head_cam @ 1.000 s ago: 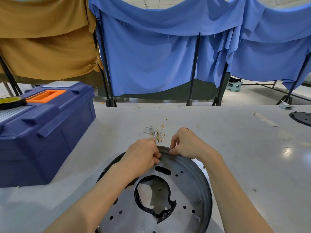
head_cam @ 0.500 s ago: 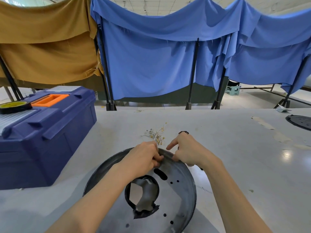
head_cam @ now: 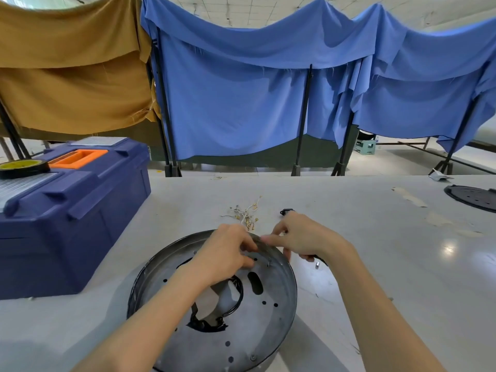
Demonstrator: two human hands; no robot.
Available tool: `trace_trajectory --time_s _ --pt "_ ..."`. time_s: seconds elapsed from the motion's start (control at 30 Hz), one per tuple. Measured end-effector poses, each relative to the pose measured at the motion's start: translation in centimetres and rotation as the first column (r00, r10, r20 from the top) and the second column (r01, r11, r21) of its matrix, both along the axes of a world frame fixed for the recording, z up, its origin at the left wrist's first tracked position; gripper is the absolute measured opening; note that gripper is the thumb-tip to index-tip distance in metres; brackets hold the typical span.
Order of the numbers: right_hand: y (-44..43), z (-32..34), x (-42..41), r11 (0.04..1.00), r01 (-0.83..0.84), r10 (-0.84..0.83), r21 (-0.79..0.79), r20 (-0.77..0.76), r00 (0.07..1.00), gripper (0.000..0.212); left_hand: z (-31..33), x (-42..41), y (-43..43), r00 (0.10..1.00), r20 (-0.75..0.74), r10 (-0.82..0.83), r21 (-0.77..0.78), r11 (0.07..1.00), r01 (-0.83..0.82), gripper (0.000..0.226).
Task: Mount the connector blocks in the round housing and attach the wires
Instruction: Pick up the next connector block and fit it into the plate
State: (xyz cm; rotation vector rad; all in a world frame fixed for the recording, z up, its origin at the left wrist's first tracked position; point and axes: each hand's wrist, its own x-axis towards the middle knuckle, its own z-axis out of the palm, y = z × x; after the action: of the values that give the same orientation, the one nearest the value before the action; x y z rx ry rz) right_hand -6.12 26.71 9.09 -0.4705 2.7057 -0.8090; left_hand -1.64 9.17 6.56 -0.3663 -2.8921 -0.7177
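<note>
The round housing (head_cam: 268, 318) lies on the pale counter (head_cam: 375, 264) right in front of the person. Its dark inner face is turned up and shows a large ragged central opening, an oval slot and scattered small holes. A shadow falls beneath its right edge.

Both hands meet at the far rim. The left hand (head_cam: 228, 253) has its fingers curled over that rim and grips it. The right hand (head_cam: 303, 237) points its forefinger straight along the rim toward the left hand, with its other fingers tucked under (motion blur hides whether they hold anything, so I cannot tell).

Just beyond the hands, a loose tangle of thin wires (head_cam: 245, 213) with small brass ends lies on the counter. A small black connector block (head_cam: 287, 211) sits beside them, just behind the right hand's knuckles. A tiny metal piece (head_cam: 317, 265) lies near the right wrist.

To the left stands a dark blue toolbox (head_cam: 67, 224) with an orange handle, and a roll of tape (head_cam: 22, 167) rests on its lid. A second black disc (head_cam: 472, 197) lies far off at the counter's right edge. Tan cloth (head_cam: 67, 76) and blue cloth (head_cam: 255, 89) hang on frames behind.
</note>
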Motion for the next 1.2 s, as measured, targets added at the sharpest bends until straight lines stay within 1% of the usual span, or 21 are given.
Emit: trace_trajectory --time_s 0.07,0.13,0.2,0.27,0.4,0.47,0.5,0.57,0.63,0.7,0.77,0.83,0.9,0.93,0.97,1.0,1.07,1.13,1.2 --pt "-0.9 -0.2 -0.2 0.999 -0.026 0.024 -0.036 -0.06 0.998 0.027 0.2 0.5 -0.8 0.988 -0.071 0.134 -0.135 0.98 -0.143 0.023" --pt "-1.6 -0.5 -0.3 0.997 -0.044 0.039 -0.055 -0.096 0.995 0.024 0.0 1.1 -1.6 0.961 -0.172 0.217 -0.279 0.925 -0.259 0.024" --pt "-1.9 -0.8 -0.3 0.998 -0.054 0.049 -0.034 -0.126 0.991 0.025 -0.3 1.5 -2.2 0.943 -0.209 0.26 -0.338 0.886 -0.319 0.029" --pt "-1.9 -0.7 -0.2 0.999 -0.046 0.043 -0.016 -0.136 0.99 0.03 -0.6 1.8 -2.2 0.945 -0.182 0.271 -0.366 0.873 -0.321 0.034" --pt "-1.9 -0.9 0.1 1.0 -0.016 0.013 -0.021 -0.146 0.989 0.054 -1.2 1.2 -1.9 0.967 -0.052 0.25 -0.421 0.873 -0.248 0.051" --pt "-1.7 -1.1 0.5 0.999 -0.01 0.004 -0.042 -0.145 0.989 0.062 -1.5 0.7 -1.6 0.973 0.047 0.225 -0.413 0.891 -0.186 0.06" --pt "-1.6 -1.2 0.7 0.998 -0.011 0.003 -0.065 -0.118 0.993 0.062 -1.6 0.5 -1.5 0.974 0.088 0.207 -0.407 0.9 -0.154 0.065" --pt "-1.3 -1.1 1.2 0.993 -0.013 0.011 -0.12 -0.019 1.0 0.055 -1.7 0.1 -1.4 0.977 0.137 0.164 -0.395 0.914 -0.098 0.073" --pt "-0.9 -0.8 1.2 0.993 0.004 0.0 -0.119 0.031 1.0 0.044 -1.5 -0.2 -1.5 0.975 0.178 0.132 -0.372 0.927 -0.057 0.075" --pt "-0.5 -0.4 0.6 0.995 0.034 -0.036 -0.091 -0.022 0.999 0.036 -1.2 -0.5 -1.6 0.969 0.217 0.115 -0.358 0.933 -0.031 0.074" --pt "-0.4 -0.3 0.0 0.994 0.053 -0.062 -0.094 -0.088 0.994 0.044 -1.1 -0.7 -1.6 0.968 0.226 0.11 -0.37 0.929 -0.019 0.071" --pt "-1.0 -0.6 -0.2 0.995 0.04 -0.048 -0.087 -0.1 0.994 0.05 -1.0 -0.7 -1.5 0.972 0.209 0.11 -0.38 0.925 -0.023 0.07" --pt "-1.4 -1.2 -0.3 0.994 0.044 -0.053 -0.098 -0.091 0.994 0.043 -1.1 -0.4 -1.3 0.979 0.171 0.11 -0.371 0.928 -0.039 0.07" --pt "-1.5 -1.3 -0.3 0.992 0.061 -0.071 -0.109 -0.093 0.993 0.039 -1.1 -0.3 -1.1 0.986 0.129 0.103 -0.353 0.934 -0.052 0.068" --pt "-1.5 -1.5 -0.3 0.99 0.076 -0.088 -0.121 -0.094 0.992 0.037 -1.2 -0.1 -0.9 0.994 0.07 0.087 -0.319 0.946 -0.06 0.062" --pt "-1.5 -1.7 -0.3 0.986 0.086 -0.099 -0.14 -0.087 0.991 0.038 -1.2 0.1 -0.6 0.998 0.01 0.057 -0.272 0.961 -0.053 0.052" --pt "-1.2 -1.8 -0.4 0.976 0.099 -0.109 -0.196 -0.043 0.993 0.04 -1.1 0.4 -0.2 0.998 -0.062 -0.019 -0.175 0.984 0.008 0.028" --pt "-0.6 -1.8 -0.5 0.967 0.095 -0.098 -0.238 0.002 0.995 0.032 -1.1 0.9 0.2 0.994 -0.072 -0.076 -0.133 0.989 0.066 0.017" --pt "0.5 -1.6 -0.6 0.964 0.11 -0.111 -0.244 0.006 0.994 0.022 -1.3 1.3 0.3 0.993 -0.067 -0.095 -0.123 0.989 0.086 0.015"
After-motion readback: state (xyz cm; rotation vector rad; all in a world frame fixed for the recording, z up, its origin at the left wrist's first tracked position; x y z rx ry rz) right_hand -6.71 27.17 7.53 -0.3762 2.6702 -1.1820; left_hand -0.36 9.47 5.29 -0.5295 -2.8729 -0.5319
